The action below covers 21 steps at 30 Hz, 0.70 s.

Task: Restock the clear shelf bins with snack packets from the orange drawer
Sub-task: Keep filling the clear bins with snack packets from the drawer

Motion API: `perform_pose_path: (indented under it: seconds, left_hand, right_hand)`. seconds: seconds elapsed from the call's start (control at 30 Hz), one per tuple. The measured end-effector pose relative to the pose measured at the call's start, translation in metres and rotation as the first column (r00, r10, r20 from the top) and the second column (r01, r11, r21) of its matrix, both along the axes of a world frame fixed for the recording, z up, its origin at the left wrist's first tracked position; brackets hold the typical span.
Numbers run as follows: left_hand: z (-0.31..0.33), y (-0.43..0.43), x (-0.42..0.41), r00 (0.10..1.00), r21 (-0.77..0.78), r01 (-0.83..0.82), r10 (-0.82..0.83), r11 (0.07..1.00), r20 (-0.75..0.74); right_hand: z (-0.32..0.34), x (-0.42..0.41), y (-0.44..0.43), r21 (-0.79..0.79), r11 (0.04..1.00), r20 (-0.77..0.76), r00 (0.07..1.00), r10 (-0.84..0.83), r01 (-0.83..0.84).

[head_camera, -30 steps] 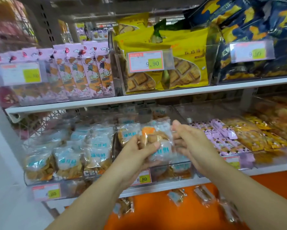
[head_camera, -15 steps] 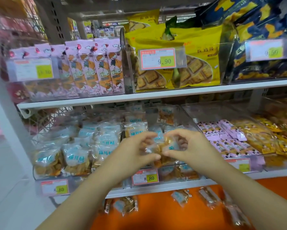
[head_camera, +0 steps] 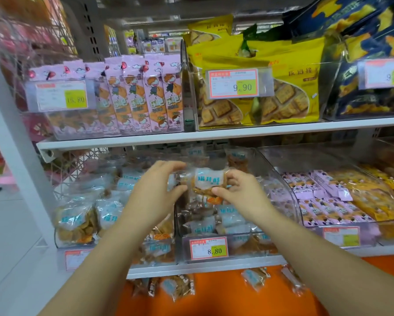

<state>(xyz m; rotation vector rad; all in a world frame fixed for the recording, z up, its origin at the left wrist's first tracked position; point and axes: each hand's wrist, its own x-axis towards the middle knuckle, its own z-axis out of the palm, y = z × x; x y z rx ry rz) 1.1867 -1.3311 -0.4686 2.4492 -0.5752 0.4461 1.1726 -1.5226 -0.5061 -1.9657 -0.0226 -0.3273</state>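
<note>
hands: left hand (head_camera: 155,190) and right hand (head_camera: 239,193) each pinch one end of the same snack packet (head_camera: 208,181)
packet: dead centre, just above the middle clear bin (head_camera: 280,181)
tip: I'd lower it flat, label up, onto the pile, then let go
drawer: orange drawer (head_camera: 214,299) at 6 o'clock, a few packets lying in it
room: white shop shelf (head_camera: 214,136), yellow biscuit bags (head_camera: 294,71) at 1 o'clock

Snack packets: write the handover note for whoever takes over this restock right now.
Hands: left hand and right hand both pinch one snack packet, held over the middle clear bin, the one tagged 8.80.
Done: that bin already holds a pile of binned packets of the same kind.
Left: set this packet into the bin, then bring up the loose packets lying in the orange drawer below the shelf.
</note>
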Motion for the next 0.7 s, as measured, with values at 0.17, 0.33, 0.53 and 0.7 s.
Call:
perform_pose_path:
  seconds: [0.17,0.33,0.53,0.7]
  left_hand:
    - [-0.019,-0.002,0.007,1.0,0.428,-0.008,0.019,0.904,-0.021]
    - [-0.035,-0.006,0.014,0.999,0.609,-0.015,0.029,0.793,-0.014]
    - [-0.041,-0.007,0.019,0.998,0.524,-0.049,0.023,0.85,0.056]
    - [-0.04,-0.015,0.03,0.996,0.435,-0.071,0.04,0.898,0.08]
  right_hand:
    - [-0.029,0.031,0.024,-0.248,0.967,-0.04,0.997,-0.071,0.059]
    - [-0.033,0.031,0.019,-0.198,0.979,-0.018,0.998,-0.055,0.051]
    - [-0.021,0.049,-0.031,-0.063,0.957,0.043,0.958,-0.282,0.284]
    - [-0.022,0.096,-0.063,-0.414,0.838,-0.14,0.885,-0.444,0.355]
